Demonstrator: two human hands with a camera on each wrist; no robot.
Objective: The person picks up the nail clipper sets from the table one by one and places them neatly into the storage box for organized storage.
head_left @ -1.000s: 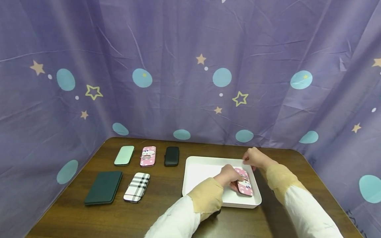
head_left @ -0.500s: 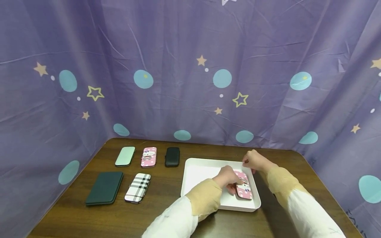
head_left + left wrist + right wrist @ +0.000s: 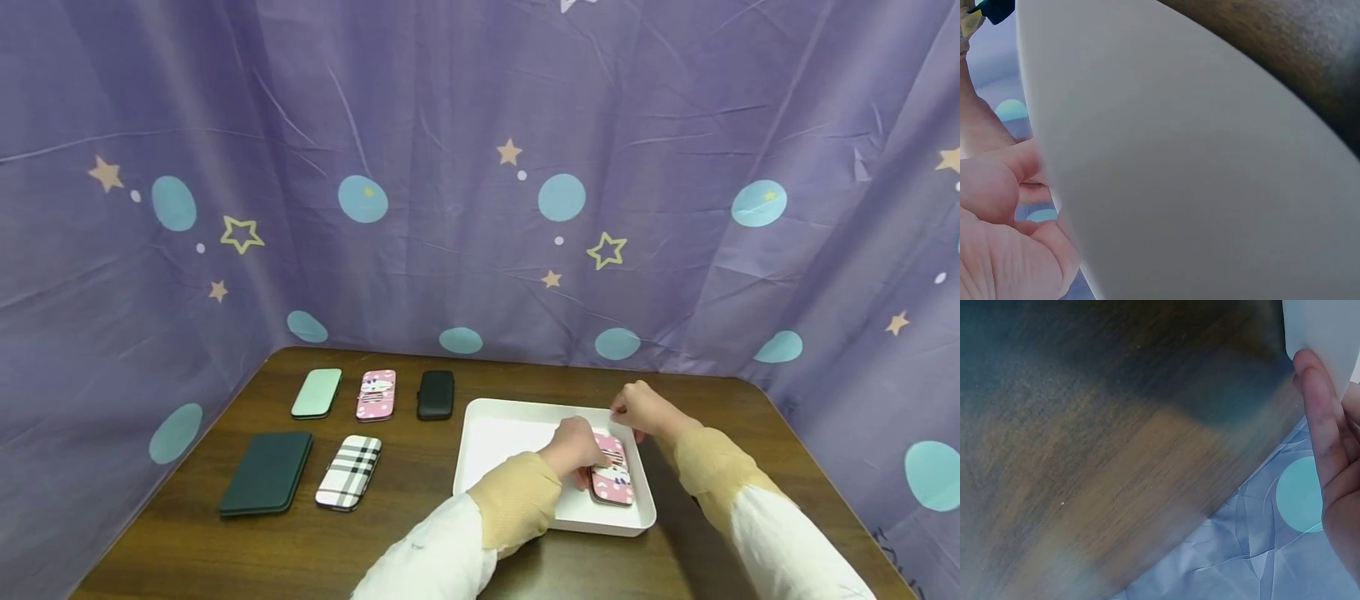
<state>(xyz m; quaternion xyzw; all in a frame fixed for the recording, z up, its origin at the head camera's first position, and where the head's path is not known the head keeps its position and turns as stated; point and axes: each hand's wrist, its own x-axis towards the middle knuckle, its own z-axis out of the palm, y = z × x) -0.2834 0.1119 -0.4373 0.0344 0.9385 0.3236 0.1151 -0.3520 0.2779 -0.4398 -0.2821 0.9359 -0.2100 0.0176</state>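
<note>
Pink case point(image 3: 615, 475) flat in white tray point(image 3: 495, 442); long axis near-to-far.

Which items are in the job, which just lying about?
In use, apparently:
white tray, right hand at its rim
pink cat-print case in it, left hand on it

Lying about:
mint case
second pink cat-print case
black case
plaid case
dark green case

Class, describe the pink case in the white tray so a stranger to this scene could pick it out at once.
On the brown table, find the white tray. The pink case is toward its right side, with the left hand touching it. Unlike its pink lookalike between the mint case and black case, this one is inside the tray.
</note>
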